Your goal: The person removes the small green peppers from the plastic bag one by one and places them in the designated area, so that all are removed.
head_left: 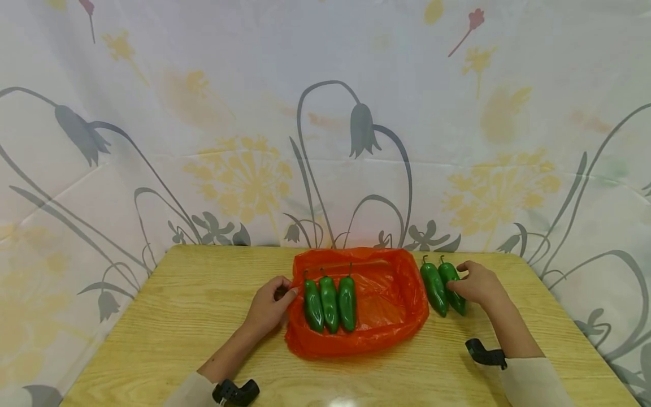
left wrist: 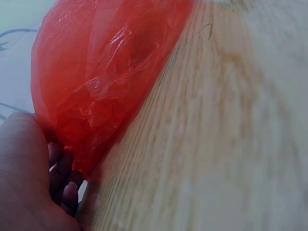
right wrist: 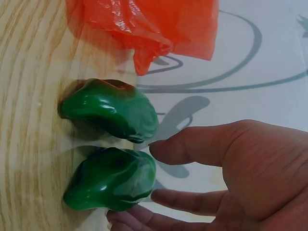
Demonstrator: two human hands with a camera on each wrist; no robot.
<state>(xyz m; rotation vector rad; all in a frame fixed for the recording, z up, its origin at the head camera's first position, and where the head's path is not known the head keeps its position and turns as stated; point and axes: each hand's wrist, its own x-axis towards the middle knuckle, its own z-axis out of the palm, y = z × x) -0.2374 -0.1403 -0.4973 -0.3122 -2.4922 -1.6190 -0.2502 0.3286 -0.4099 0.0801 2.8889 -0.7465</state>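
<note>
A red plastic bag lies spread open like a shallow tray on the table. Three green peppers lie side by side in its left half, stems away from me. My left hand pinches the bag's left edge between thumb and curled fingers; the left wrist view shows the bag beside those fingers. Right of the bag lie two more green peppers. My right hand spreads thumb and fingers about the outer pepper, without a closed grip. The inner pepper lies beside it, nearer the bag.
The wooden table extends to both sides of the bag and in front of it. A pale cloth with printed flowers hangs right behind the table's far edge. Black cameras are strapped to both wrists.
</note>
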